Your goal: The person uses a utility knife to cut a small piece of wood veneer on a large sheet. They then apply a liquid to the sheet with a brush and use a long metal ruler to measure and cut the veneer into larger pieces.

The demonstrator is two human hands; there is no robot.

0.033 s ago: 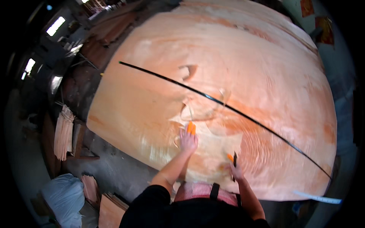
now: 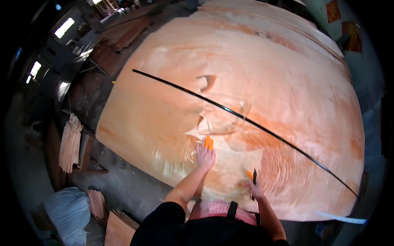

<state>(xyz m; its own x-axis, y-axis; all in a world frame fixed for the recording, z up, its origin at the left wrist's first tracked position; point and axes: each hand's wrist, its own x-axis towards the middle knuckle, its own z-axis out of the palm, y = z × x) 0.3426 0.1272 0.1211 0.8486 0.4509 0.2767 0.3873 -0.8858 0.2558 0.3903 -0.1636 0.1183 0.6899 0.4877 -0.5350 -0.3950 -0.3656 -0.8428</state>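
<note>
Workshop floor, dim and grey, runs down the left of the head view, with bright windows (image 2: 65, 28) high in the corner. Filling most of the picture is a broad, pale orange sheet of wood veneer (image 2: 287, 94), spread flat over a counter whose own surface is hidden beneath it. Across that sheet lies a long thin black strip (image 2: 230, 110), running from the upper left down to the lower right edge. Torn holes with curled flaps (image 2: 207, 82) show in the sheet just above and below the strip.

Left hand (image 2: 205, 156) is laid flat on the veneer, fingers stretched forward, orange caps on two fingertips (image 2: 208, 143), pressing just below a ragged tear. Nothing is gripped in it. Right hand (image 2: 255, 189) sits lower and to the right, near the sheet's close edge, closed around a slim dark tool (image 2: 254, 177) that stands upright against the wood; an orange fingertip (image 2: 249, 174) shows beside it. Whether the tool is a blade or a pen I cannot tell.

Down at the left, a bundle of pale veneer strips (image 2: 69, 143) leans on the floor, a white sack (image 2: 67, 213) below it, and brown boards (image 2: 119, 227) beside that. A white strip (image 2: 340, 218) pokes out at the sheet's lower right corner.
</note>
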